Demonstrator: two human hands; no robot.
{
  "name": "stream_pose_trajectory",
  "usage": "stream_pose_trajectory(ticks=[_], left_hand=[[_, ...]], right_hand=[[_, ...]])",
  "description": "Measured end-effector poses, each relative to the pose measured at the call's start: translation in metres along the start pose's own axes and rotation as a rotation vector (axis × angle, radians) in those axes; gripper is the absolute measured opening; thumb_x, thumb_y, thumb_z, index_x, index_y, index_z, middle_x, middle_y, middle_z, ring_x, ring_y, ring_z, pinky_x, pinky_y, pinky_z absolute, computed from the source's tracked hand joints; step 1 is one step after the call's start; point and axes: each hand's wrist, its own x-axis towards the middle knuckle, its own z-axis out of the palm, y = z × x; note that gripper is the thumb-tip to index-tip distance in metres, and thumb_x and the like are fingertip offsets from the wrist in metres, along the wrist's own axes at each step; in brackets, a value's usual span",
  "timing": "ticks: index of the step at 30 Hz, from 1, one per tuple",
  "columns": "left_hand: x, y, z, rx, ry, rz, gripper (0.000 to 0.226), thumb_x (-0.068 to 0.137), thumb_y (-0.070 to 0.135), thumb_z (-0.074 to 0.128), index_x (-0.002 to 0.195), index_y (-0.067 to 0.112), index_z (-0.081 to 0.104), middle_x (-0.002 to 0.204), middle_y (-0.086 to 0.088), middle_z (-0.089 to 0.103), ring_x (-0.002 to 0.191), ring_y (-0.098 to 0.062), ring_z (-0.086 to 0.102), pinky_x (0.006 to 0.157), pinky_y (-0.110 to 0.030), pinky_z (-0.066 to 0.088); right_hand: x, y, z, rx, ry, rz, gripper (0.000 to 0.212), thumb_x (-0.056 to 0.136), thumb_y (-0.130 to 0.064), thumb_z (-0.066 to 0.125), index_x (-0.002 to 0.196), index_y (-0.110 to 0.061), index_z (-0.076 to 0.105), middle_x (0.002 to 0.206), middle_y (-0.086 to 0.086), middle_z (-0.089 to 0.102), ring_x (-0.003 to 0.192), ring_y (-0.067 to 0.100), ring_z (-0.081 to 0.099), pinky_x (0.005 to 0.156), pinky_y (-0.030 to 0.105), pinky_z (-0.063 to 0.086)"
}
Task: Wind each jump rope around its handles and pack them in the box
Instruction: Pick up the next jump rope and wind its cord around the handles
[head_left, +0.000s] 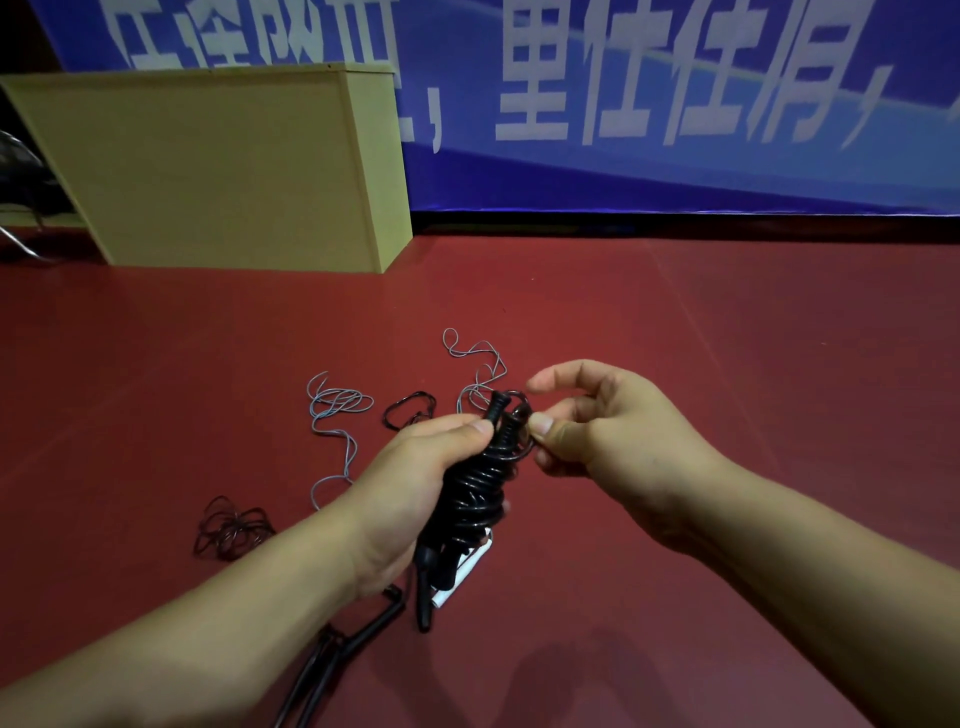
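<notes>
A red floor (727, 364) fills the lower view; behind it hangs a blue banner (675, 171) with large white characters, its lower edge meeting the floor along a dark strip; a pale yellow cabinet (218, 171) stands on the floor at the left, in front of the banner; dark, indistinct shapes (21, 171) sit at the far left edge.
</notes>
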Motion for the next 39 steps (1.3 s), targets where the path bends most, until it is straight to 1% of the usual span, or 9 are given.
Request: stream_pose_trajectory(ticks=[5, 9, 13, 17, 21, 28, 32, 34, 39], left_hand=[[-0.001, 0.001, 0.002, -0.041, -0.019, 0.008, 0.026, 0.095, 0.024, 0.046, 0.098, 0.011, 0.068, 0.080, -0.010, 0.066, 0.061, -0.022, 0.062, 0.054, -0.029, 0.045], [-0.001, 0.002, 0.005, -0.037, -0.040, 0.016, 0.039, 0.085, 0.039, 0.053, 0.104, 0.007, 0.067, 0.079, -0.008, 0.067, 0.061, -0.021, 0.062, 0.055, -0.031, 0.045], [0.000, -0.001, 0.008, 0.076, -0.025, 0.066, 0.050, 0.079, 0.053, 0.056, 0.098, 0.008, 0.066, 0.077, -0.004, 0.065, 0.062, -0.018, 0.063, 0.051, -0.030, 0.048], [0.003, -0.005, 0.004, 0.101, -0.028, 0.085, 0.055, 0.079, 0.047, 0.073, 0.110, 0.003, 0.062, 0.071, 0.002, 0.062, 0.063, -0.019, 0.062, 0.054, -0.030, 0.048], [0.006, -0.006, 0.001, 0.092, -0.044, 0.113, 0.062, 0.065, 0.041, 0.071, 0.110, 0.000, 0.059, 0.070, 0.001, 0.059, 0.062, -0.020, 0.061, 0.052, -0.030, 0.049], [0.012, -0.008, -0.005, 0.180, 0.009, 0.174, 0.041, 0.065, 0.045, 0.072, 0.088, 0.011, 0.063, 0.063, -0.001, 0.058, 0.063, -0.027, 0.059, 0.053, -0.034, 0.048], [0.013, -0.009, -0.003, 0.205, 0.037, 0.213, 0.026, 0.074, 0.037, 0.064, 0.081, 0.012, 0.060, 0.058, 0.004, 0.050, 0.050, -0.015, 0.049, 0.046, -0.023, 0.041], [0.014, -0.009, -0.002, 0.202, 0.042, 0.222, 0.025, 0.076, 0.036, 0.065, 0.079, 0.011, 0.058, 0.057, 0.004, 0.048, 0.048, -0.015, 0.047, 0.044, -0.022, 0.039], [0.016, -0.007, -0.001, 0.240, 0.090, 0.194, 0.026, 0.093, 0.025, 0.061, 0.073, 0.009, 0.055, 0.062, -0.013, 0.050, 0.046, -0.022, 0.053, 0.042, -0.021, 0.038]], right_hand=[[-0.001, 0.002, -0.001, -0.127, 0.038, -0.042, 0.010, 0.088, -0.016, 0.070, 0.096, -0.010, 0.065, 0.061, 0.000, 0.058, 0.051, 0.010, 0.051, 0.055, 0.026, 0.050], [-0.003, 0.004, -0.002, -0.203, -0.001, -0.042, 0.017, 0.092, -0.030, 0.064, 0.085, -0.016, 0.071, 0.062, -0.010, 0.059, 0.055, 0.005, 0.052, 0.059, 0.026, 0.053], [-0.002, 0.007, -0.003, -0.375, 0.067, -0.092, 0.026, 0.093, -0.037, 0.062, 0.077, -0.017, 0.067, 0.058, -0.007, 0.057, 0.056, 0.011, 0.055, 0.064, 0.039, 0.054], [-0.002, 0.005, -0.002, -0.569, 0.123, -0.180, 0.029, 0.091, -0.043, 0.060, 0.072, -0.022, 0.061, 0.057, -0.007, 0.057, 0.062, 0.015, 0.060, 0.060, 0.029, 0.047], [0.000, 0.005, -0.001, -0.577, 0.136, -0.207, 0.029, 0.091, -0.043, 0.062, 0.070, -0.022, 0.059, 0.054, -0.011, 0.056, 0.065, 0.016, 0.064, 0.060, 0.029, 0.047], [-0.003, 0.003, -0.004, -0.605, 0.120, -0.257, 0.033, 0.092, -0.045, 0.059, 0.074, -0.018, 0.063, 0.054, -0.007, 0.058, 0.050, 0.002, 0.048, 0.048, 0.017, 0.036], [-0.006, 0.001, -0.004, -0.620, 0.112, -0.256, 0.033, 0.092, -0.045, 0.058, 0.075, -0.018, 0.064, 0.056, -0.005, 0.059, 0.048, 0.002, 0.045, 0.045, 0.015, 0.034], [-0.007, 0.000, -0.004, -0.627, 0.105, -0.259, 0.033, 0.093, -0.045, 0.057, 0.076, -0.017, 0.065, 0.059, -0.002, 0.062, 0.050, 0.005, 0.047, 0.048, 0.020, 0.037], [-0.006, 0.001, -0.005, -0.592, 0.072, -0.280, 0.044, 0.099, -0.038, 0.046, 0.074, -0.004, 0.058, 0.074, 0.021, 0.064, 0.069, 0.033, 0.057, 0.064, 0.042, 0.048]])
